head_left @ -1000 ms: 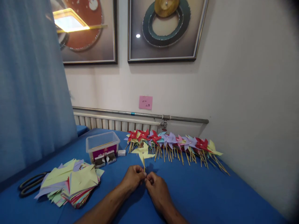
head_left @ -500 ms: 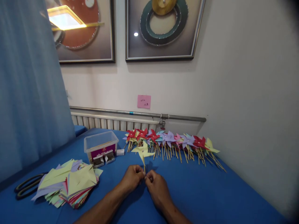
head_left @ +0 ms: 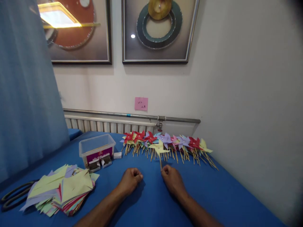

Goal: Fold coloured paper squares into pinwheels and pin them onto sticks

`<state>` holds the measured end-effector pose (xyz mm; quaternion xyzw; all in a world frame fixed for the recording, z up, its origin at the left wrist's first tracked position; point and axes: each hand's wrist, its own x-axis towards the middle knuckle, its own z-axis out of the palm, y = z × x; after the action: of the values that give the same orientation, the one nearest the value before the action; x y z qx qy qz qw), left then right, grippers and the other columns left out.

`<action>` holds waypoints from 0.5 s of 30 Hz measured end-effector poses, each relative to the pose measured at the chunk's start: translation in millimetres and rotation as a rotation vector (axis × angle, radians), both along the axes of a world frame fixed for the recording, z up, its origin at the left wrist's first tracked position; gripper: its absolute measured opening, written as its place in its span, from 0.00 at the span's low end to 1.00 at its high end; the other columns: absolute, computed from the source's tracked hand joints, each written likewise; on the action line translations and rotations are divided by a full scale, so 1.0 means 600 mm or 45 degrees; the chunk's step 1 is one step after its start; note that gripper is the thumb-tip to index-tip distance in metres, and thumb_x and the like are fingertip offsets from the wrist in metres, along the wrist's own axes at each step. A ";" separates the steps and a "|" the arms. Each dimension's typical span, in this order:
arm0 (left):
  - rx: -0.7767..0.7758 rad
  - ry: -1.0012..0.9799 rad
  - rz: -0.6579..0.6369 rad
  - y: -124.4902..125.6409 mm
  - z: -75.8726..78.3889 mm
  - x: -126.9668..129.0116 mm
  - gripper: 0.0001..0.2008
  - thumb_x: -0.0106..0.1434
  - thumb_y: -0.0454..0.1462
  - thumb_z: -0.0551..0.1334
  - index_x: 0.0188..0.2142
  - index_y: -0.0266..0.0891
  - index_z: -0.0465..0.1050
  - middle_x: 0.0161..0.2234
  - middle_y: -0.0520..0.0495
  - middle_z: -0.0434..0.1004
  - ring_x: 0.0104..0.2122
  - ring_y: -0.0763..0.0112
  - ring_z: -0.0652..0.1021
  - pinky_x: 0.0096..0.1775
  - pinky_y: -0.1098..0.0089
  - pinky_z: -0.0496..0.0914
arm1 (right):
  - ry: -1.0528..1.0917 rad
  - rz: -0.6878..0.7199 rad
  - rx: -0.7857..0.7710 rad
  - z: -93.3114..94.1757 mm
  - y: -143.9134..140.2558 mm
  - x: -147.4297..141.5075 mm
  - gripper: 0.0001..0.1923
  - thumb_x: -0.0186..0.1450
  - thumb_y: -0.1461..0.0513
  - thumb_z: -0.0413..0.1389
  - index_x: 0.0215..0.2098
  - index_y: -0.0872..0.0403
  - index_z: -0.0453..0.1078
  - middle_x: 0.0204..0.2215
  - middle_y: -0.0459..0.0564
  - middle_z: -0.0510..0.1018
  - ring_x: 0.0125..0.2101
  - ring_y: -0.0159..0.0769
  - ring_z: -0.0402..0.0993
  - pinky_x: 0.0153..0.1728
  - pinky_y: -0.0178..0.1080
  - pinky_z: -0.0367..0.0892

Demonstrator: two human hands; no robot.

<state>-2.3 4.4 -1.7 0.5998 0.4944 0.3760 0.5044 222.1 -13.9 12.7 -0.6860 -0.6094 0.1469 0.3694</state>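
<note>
My right hand (head_left: pixel 172 180) pinches the wooden stick of a yellow paper pinwheel (head_left: pixel 158 148) and holds it upright just in front of a long row of finished pinwheels (head_left: pixel 165 143) in red, purple, pink and yellow along the wall. My left hand (head_left: pixel 129 180) rests on the blue tablecloth (head_left: pixel 213 198) as a closed fist, a hand's width to the left, and holds nothing that I can see.
A stack of cut coloured paper squares (head_left: pixel 61 190) lies at the left, with black scissors (head_left: pixel 10 197) beside it. A clear plastic box (head_left: pixel 97 148) holding sticks stands behind, with small open boxes (head_left: pixel 99 162) in front. A wall closes the right side.
Both hands were together on the pinwheel's stick. My right hand has carried the pinwheel to the right, toward the row, and my left hand has let go and stayed behind.
</note>
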 end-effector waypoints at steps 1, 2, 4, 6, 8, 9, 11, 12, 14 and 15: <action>-0.002 0.003 -0.005 0.000 0.000 0.000 0.14 0.54 0.44 0.68 0.24 0.40 0.66 0.16 0.58 0.64 0.18 0.76 0.63 0.25 0.72 0.55 | -0.048 -0.060 -0.003 0.006 0.005 0.032 0.10 0.65 0.63 0.54 0.26 0.52 0.72 0.24 0.49 0.81 0.26 0.38 0.75 0.30 0.36 0.56; -0.001 0.007 -0.012 -0.001 0.001 0.001 0.15 0.53 0.44 0.69 0.23 0.40 0.66 0.16 0.58 0.64 0.18 0.76 0.63 0.25 0.72 0.55 | -0.124 -0.131 -0.016 0.013 0.009 0.064 0.10 0.65 0.63 0.54 0.26 0.52 0.73 0.25 0.50 0.81 0.27 0.38 0.75 0.30 0.36 0.56; 0.006 0.027 -0.028 -0.002 0.001 0.002 0.15 0.53 0.44 0.69 0.23 0.40 0.66 0.16 0.58 0.63 0.18 0.76 0.63 0.25 0.72 0.54 | -0.238 -0.242 -0.073 0.028 0.018 0.118 0.12 0.66 0.64 0.52 0.28 0.52 0.74 0.27 0.52 0.82 0.30 0.40 0.76 0.31 0.37 0.57; 0.021 0.062 -0.038 -0.004 0.000 0.002 0.14 0.54 0.44 0.68 0.24 0.40 0.67 0.16 0.59 0.62 0.19 0.76 0.62 0.25 0.71 0.54 | -0.277 -0.294 -0.088 0.041 0.028 0.153 0.14 0.67 0.64 0.50 0.28 0.53 0.75 0.27 0.54 0.82 0.31 0.41 0.77 0.32 0.38 0.57; 0.052 0.103 -0.039 -0.006 -0.001 0.001 0.12 0.55 0.43 0.67 0.24 0.40 0.68 0.16 0.59 0.61 0.19 0.76 0.62 0.26 0.71 0.54 | -0.307 -0.342 -0.109 0.050 0.041 0.168 0.14 0.68 0.63 0.50 0.29 0.54 0.76 0.28 0.57 0.82 0.31 0.43 0.77 0.32 0.39 0.57; 0.074 0.115 -0.040 -0.006 -0.002 0.000 0.11 0.55 0.42 0.66 0.24 0.39 0.68 0.17 0.58 0.62 0.20 0.76 0.62 0.26 0.71 0.55 | -0.316 -0.355 -0.119 0.052 0.048 0.169 0.15 0.68 0.63 0.50 0.29 0.54 0.77 0.29 0.58 0.82 0.32 0.43 0.77 0.32 0.39 0.57; 0.101 0.125 -0.049 -0.008 -0.002 -0.001 0.10 0.56 0.42 0.65 0.24 0.40 0.68 0.18 0.58 0.62 0.20 0.75 0.62 0.26 0.71 0.55 | -0.325 -0.371 -0.139 0.053 0.064 0.164 0.14 0.67 0.62 0.51 0.30 0.54 0.78 0.30 0.59 0.83 0.32 0.44 0.77 0.32 0.39 0.57; 0.101 0.126 -0.055 -0.008 -0.002 -0.002 0.10 0.56 0.41 0.65 0.25 0.40 0.68 0.18 0.58 0.61 0.20 0.75 0.62 0.26 0.71 0.55 | -0.327 -0.377 -0.149 0.053 0.072 0.160 0.14 0.67 0.62 0.52 0.31 0.54 0.78 0.30 0.59 0.83 0.32 0.44 0.78 0.32 0.39 0.57; 0.088 0.127 -0.063 -0.009 -0.001 -0.003 0.10 0.56 0.41 0.65 0.25 0.40 0.68 0.18 0.58 0.61 0.20 0.75 0.62 0.26 0.71 0.55 | -0.327 -0.385 -0.165 0.050 0.086 0.152 0.13 0.66 0.62 0.53 0.31 0.54 0.79 0.31 0.59 0.83 0.33 0.44 0.78 0.33 0.39 0.58; 0.084 0.130 -0.063 -0.009 -0.001 -0.003 0.09 0.56 0.41 0.64 0.25 0.40 0.68 0.18 0.57 0.62 0.20 0.75 0.62 0.26 0.71 0.55 | -0.327 -0.388 -0.174 0.049 0.091 0.149 0.13 0.67 0.62 0.53 0.31 0.54 0.79 0.31 0.59 0.83 0.33 0.44 0.79 0.33 0.39 0.58</action>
<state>-3.9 -0.9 -2.5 0.6464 0.4919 0.3485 0.4678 311.7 40.8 42.1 -0.8068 -0.5292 0.0417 0.2595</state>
